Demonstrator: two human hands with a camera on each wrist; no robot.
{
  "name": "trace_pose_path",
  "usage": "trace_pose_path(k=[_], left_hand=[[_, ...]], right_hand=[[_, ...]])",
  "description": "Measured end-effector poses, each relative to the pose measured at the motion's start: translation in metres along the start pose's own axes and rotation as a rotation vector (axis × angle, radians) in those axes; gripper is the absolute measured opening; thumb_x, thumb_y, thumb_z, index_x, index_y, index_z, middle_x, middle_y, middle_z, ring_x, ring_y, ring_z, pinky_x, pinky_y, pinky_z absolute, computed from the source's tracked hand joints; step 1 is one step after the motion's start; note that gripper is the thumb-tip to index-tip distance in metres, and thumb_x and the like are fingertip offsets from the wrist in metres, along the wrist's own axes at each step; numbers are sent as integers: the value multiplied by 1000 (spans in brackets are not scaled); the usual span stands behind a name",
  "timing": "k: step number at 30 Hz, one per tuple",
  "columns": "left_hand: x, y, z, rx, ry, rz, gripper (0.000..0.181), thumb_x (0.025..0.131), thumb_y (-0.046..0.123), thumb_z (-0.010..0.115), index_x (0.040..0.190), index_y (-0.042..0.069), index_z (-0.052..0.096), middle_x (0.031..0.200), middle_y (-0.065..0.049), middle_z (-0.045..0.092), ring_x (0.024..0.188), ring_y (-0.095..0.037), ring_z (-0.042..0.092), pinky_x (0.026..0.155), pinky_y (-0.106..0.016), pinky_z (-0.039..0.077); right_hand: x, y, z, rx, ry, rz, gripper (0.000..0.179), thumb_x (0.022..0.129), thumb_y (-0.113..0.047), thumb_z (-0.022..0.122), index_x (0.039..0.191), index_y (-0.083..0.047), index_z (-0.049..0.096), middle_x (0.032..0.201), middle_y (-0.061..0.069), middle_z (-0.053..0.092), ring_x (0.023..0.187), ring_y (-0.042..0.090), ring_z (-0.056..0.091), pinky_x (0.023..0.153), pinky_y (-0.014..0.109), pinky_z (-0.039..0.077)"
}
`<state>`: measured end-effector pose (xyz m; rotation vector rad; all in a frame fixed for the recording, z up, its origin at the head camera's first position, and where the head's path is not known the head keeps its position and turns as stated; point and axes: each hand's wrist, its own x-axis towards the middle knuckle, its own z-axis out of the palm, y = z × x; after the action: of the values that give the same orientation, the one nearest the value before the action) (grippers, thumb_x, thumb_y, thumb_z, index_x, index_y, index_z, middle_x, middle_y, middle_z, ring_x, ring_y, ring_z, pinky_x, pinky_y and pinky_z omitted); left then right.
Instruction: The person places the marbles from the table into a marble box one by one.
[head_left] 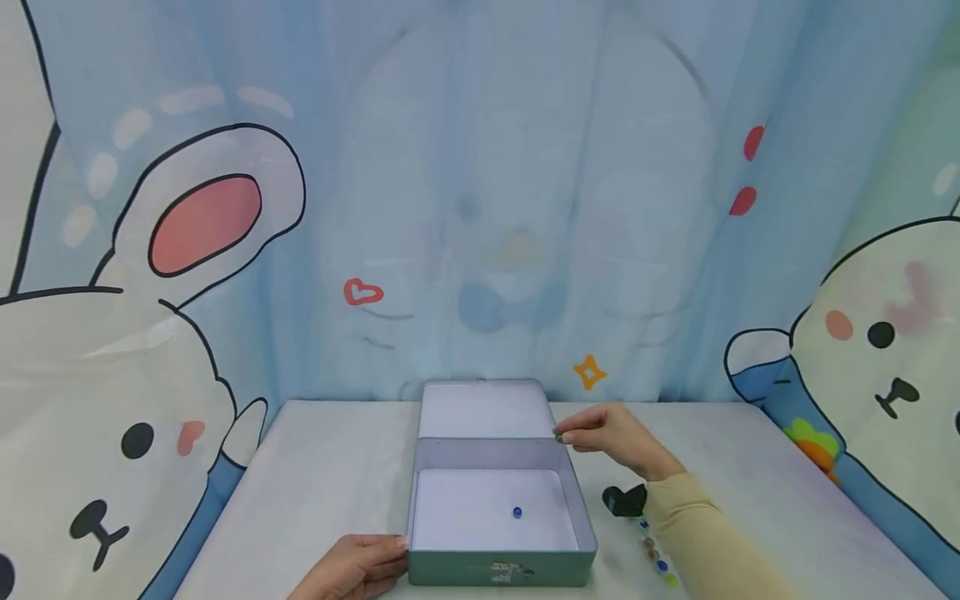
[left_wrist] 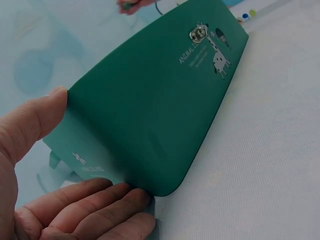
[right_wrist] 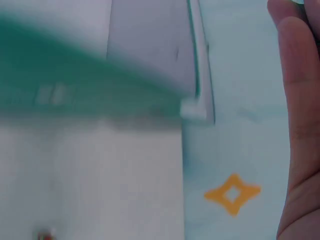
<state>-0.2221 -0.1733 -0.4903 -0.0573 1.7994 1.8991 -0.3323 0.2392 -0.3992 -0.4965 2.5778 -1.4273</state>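
A green tin box (head_left: 498, 568) stands on the table with its hinged lid (head_left: 483, 408) swung open toward the back. One blue bead (head_left: 517, 512) lies on its pale inside floor. At the box's front left corner, my left hand (head_left: 356, 568) rests against the outer side, the thumb (left_wrist: 56, 107) at the upper edge and the fingers (left_wrist: 107, 207) low along the wall. My right hand (head_left: 611, 435) pinches a small dark green bead (head_left: 559, 437) between thumb and fingertips, above the box's back right corner. In the right wrist view that hand is mostly cut off.
To the right of the box lies a black heart-like object (head_left: 624, 501). A row of coloured beads (head_left: 654, 554) runs from it toward the front, partly beside the right sleeve (head_left: 708, 533). A patterned blue curtain (head_left: 517, 208) hangs behind the white table (head_left: 337, 467).
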Motion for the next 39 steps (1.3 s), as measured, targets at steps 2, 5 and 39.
trace_pose_path(k=[2,5,39], left_hand=[[1,-1,0,6,-4,3,65,99,29,69,136,-22,50,132,-31,64,129,-42,61,111,-55,47],[2,-1,0,17,-5,7,66,99,30,69,135,-22,51,132,-31,64,129,-41,61,110,-54,48],[4,0,-3,12,-7,8,67,99,28,70,136,-23,48,133,-33,62,130,-43,59,107,-50,51]], right_hand=[[11,-12,14,-38,-31,-28,27,95,-20,74,116,-3,77,119,15,75,104,22,73,90,37,62],[23,-24,35,-145,-75,-41,17,92,-11,76,106,-2,80,106,11,78,90,16,72,80,34,63],[35,-22,88,-503,23,90,13,80,7,81,81,-6,79,78,0,73,70,12,62,65,31,57]])
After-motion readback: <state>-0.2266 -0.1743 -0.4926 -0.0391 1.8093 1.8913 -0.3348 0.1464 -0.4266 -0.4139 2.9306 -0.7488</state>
